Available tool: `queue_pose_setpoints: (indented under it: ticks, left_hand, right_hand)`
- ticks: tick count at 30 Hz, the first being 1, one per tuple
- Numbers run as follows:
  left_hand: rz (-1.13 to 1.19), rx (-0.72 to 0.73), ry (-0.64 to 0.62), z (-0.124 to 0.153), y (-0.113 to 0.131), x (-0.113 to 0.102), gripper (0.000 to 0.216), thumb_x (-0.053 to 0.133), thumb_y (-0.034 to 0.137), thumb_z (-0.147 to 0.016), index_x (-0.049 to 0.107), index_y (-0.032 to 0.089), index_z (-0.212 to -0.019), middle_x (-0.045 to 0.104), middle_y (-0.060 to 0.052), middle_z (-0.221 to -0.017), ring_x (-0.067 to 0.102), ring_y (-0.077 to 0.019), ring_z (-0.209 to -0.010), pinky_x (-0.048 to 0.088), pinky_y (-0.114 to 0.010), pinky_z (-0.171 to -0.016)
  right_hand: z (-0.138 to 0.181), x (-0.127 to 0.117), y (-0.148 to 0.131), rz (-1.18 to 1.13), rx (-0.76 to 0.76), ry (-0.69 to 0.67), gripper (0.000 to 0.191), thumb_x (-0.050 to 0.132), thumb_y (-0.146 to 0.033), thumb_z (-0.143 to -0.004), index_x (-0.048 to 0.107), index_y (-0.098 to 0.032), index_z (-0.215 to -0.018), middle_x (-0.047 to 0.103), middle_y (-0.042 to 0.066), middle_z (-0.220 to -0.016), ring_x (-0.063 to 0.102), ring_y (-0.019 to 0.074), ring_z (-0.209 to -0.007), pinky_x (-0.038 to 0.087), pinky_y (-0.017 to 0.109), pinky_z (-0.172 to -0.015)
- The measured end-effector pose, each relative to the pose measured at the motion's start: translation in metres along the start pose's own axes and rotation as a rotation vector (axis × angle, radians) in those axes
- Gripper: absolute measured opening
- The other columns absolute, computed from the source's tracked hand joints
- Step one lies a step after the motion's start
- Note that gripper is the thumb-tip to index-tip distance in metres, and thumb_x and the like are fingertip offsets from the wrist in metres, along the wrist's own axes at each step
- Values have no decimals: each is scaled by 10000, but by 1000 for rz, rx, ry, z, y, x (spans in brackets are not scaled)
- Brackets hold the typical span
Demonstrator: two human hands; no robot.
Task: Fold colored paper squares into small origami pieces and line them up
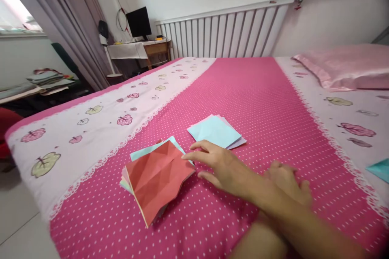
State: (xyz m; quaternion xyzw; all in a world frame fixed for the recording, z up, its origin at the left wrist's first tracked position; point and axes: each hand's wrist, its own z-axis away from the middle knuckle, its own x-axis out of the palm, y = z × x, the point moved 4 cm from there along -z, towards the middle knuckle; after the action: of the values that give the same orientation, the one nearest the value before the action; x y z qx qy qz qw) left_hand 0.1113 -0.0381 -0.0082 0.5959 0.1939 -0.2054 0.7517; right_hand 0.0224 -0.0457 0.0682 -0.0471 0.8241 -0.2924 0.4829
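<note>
My right hand [217,166] reaches leftward with its fingers apart, the fingertips at the right edge of a creased red paper sheet [161,174]. Whether they touch it I cannot tell. The red sheet lies on top of a loose pile, with a light blue sheet [144,151] and other coloured edges showing under it. Beyond my right hand rests a neater stack of square papers, a pale blue sheet [215,131] uppermost. My left hand [288,180] lies on the bed, slightly blurred, fingers loosely spread and holding nothing; my right forearm crosses over the left arm.
A pink dotted bedspread [243,85] lies under everything. At the right edge is a teal paper piece [379,170], with a pink pillow [349,66] farther back. A radiator [225,34] stands behind the bed; a monitor [139,23] sits on a desk at the back left.
</note>
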Motion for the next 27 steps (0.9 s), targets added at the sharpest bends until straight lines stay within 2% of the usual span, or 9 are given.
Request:
queue_pose_setpoints:
  ticks: [4, 6, 10, 13, 16, 21, 27]
  left_hand:
    - [-3, 37, 28, -8, -5, 4, 327, 582, 367, -693, 664, 245, -985, 617, -62, -1044, 580, -270, -906, 442, -403, -861]
    - [6, 31, 23, -11, -8, 8, 330, 588, 366, -686, 671, 231, -976, 617, -72, -1035, 581, -266, -897, 438, -382, -866]
    - [16, 66, 12, -12, -8, 9, 336, 579, 371, -692, 669, 229, -983, 621, -78, -1019, 576, -257, -900, 437, -359, -864]
    - [4, 62, -19, -10, -5, 5, 354, 576, 376, -697, 664, 217, -1000, 618, -81, -1024, 570, -258, -910, 436, -382, -867]
    - [-1, 38, -61, -8, -1, 0, 359, 575, 347, -710, 654, 198, -1027, 607, -83, -1061, 559, -249, -941, 424, -379, -892]
    - [23, 22, -76, -6, 1, -3, 349, 571, 329, -719, 649, 193, -1031, 599, -81, -1085, 542, -252, -987, 404, -389, -926]
    - [12, 54, -89, -7, 0, -2, 365, 560, 317, -720, 645, 173, -1045, 597, -99, -1083, 548, -264, -985, 417, -395, -909]
  right_hand:
    - [-6, 5, -6, 27, -47, 5, 225, 564, -155, -804, 654, -248, -988, 514, 64, -1192, 559, 161, -950, 481, 289, -757]
    - [-8, 4, -5, 4, -51, 9, 182, 569, -194, -812, 666, -249, -956, 515, 54, -1197, 564, 154, -933, 480, 286, -750]
    - [-8, 1, -4, -30, -37, -28, 263, 630, -176, -756, 644, -261, -1004, 532, 41, -1187, 558, 163, -957, 459, 302, -784]
    - [-8, 0, -1, -49, 32, -33, 388, 685, -222, -704, 605, -242, -1083, 615, 43, -994, 577, 162, -851, 454, 298, -734]
    - [-9, 3, 2, -73, 83, -45, 396, 700, -229, -685, 610, -222, -1070, 652, 18, -833, 585, 147, -746, 444, 276, -683]
    - [-10, 6, 3, -122, 119, -59, 340, 663, -117, -684, 632, -201, -1012, 687, 10, -900, 610, 126, -756, 446, 249, -688]
    - [-9, 7, 2, -80, 136, -76, 329, 648, -104, -690, 647, -206, -1002, 696, 11, -872, 612, 133, -753, 452, 257, -692]
